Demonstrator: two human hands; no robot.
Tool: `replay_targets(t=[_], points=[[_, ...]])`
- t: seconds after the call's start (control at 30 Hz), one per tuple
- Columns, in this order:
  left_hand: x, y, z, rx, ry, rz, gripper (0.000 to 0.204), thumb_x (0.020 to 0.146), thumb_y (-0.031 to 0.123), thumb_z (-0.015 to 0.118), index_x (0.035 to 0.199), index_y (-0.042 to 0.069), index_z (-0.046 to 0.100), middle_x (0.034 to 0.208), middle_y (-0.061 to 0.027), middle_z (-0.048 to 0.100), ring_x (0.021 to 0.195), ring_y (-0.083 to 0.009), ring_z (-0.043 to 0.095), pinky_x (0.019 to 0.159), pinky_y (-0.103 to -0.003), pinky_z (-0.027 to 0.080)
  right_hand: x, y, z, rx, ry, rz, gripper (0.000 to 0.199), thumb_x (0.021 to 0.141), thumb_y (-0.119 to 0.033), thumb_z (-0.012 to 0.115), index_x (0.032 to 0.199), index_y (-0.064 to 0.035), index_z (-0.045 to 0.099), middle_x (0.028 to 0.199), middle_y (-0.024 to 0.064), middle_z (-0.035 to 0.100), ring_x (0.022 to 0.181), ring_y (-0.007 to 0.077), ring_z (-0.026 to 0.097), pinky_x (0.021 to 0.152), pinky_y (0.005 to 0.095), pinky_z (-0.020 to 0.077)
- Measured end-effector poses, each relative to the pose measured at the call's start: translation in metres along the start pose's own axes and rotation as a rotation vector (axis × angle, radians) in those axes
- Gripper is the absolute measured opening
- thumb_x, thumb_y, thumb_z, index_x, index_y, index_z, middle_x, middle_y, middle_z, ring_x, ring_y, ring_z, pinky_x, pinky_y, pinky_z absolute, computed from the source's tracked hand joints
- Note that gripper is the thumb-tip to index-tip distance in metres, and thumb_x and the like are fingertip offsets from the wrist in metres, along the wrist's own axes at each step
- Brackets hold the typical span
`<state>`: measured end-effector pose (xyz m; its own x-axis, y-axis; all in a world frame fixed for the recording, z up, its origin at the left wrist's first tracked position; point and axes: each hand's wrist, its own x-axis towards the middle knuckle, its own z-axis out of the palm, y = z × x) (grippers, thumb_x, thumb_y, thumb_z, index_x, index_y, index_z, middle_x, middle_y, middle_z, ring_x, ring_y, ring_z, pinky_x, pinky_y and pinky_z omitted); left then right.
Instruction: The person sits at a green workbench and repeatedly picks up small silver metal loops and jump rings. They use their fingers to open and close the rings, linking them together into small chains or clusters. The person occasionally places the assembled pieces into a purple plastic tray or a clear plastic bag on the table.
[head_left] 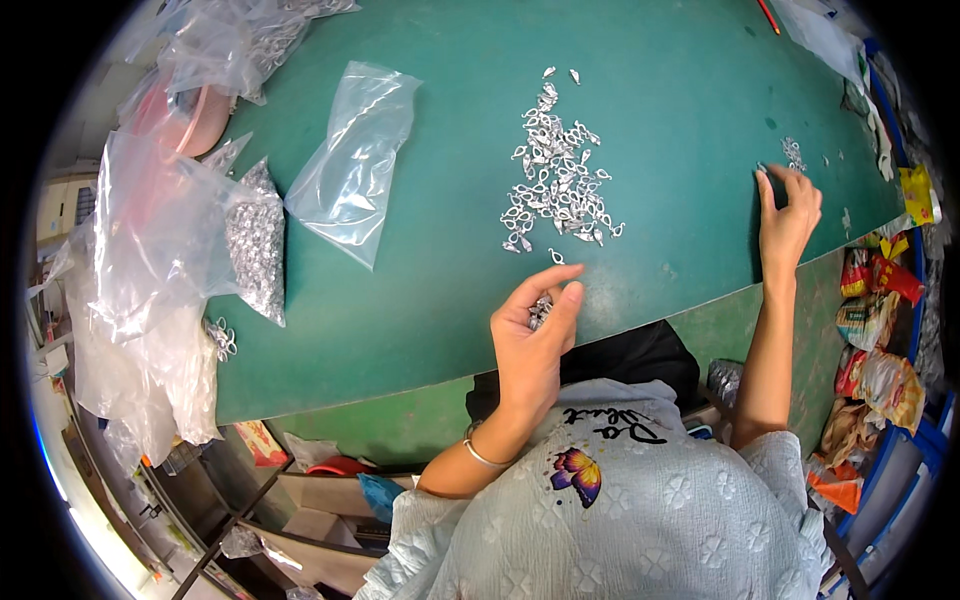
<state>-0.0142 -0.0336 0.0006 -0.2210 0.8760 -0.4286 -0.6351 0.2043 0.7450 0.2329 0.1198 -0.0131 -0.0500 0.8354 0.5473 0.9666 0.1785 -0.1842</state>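
My left hand [535, 335] is curled, palm up, around several small silver metal pieces [541, 312], its thumb and forefinger tips close together near the table's front edge. One loose silver looped piece [557, 257] lies just beyond those fingertips. Farther off, a spread heap of the same looped metal pieces [560, 185] covers the middle of the green table [450, 270]. Out to the right, my right hand [788, 215] is pinched, with a tiny silver metal piece [761, 168] at its thumb tip. A small cluster of silver pieces [793, 153] lies just past its fingers.
An empty clear plastic bag [355, 160] lies left of the heap. Beyond it stand a filled bag of metal pieces [257, 240], crumpled plastic bags [150, 270] and a pink basin [200, 120]. Colourful packets [870, 320] hang beside the table's right end.
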Motion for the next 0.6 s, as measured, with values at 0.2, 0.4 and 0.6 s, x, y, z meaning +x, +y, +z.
replay_targets(t=[0.2, 0.4, 0.6], points=[[0.001, -0.001, -0.001, 0.008, 0.002, -0.012, 0.016, 0.086, 0.006, 0.055, 0.1, -0.002, 0.058, 0.064, 0.0061, 0.042, 0.047, -0.0007, 0.028, 0.041, -0.019, 0.02, -0.022, -0.088, -0.027, 0.553, -0.358, -0.184, 0.024, 0.067, -0.01, 0.071, 0.087, -0.0028, 0.061, 0.085, 0.0098, 0.059, 0.083, 0.026, 0.053, 0.074, 0.0325, 0.041], [0.001, 0.0, 0.002, 0.033, -0.023, -0.006, 0.016, 0.085, 0.005, 0.056, 0.1, -0.002, 0.058, 0.064, 0.0056, 0.043, 0.047, -0.0006, 0.028, 0.041, -0.019, 0.02, -0.047, -0.123, -0.01, 0.512, -0.426, -0.257, 0.021, 0.068, -0.008, 0.069, 0.085, -0.0018, 0.058, 0.077, 0.0085, 0.051, 0.075, 0.0258, 0.05, 0.065, 0.0354, 0.0381], [0.0, 0.001, 0.003, 0.038, -0.038, -0.026, 0.015, 0.084, 0.005, 0.058, 0.098, 0.0, 0.061, 0.063, 0.0069, 0.043, 0.05, 0.0008, 0.034, 0.042, -0.016, 0.025, -0.047, -0.115, -0.02, 0.679, -0.348, -0.163, 0.015, 0.07, 0.004, 0.064, 0.084, 0.0007, 0.059, 0.078, 0.0108, 0.056, 0.072, 0.0269, 0.053, 0.063, 0.0324, 0.0431]])
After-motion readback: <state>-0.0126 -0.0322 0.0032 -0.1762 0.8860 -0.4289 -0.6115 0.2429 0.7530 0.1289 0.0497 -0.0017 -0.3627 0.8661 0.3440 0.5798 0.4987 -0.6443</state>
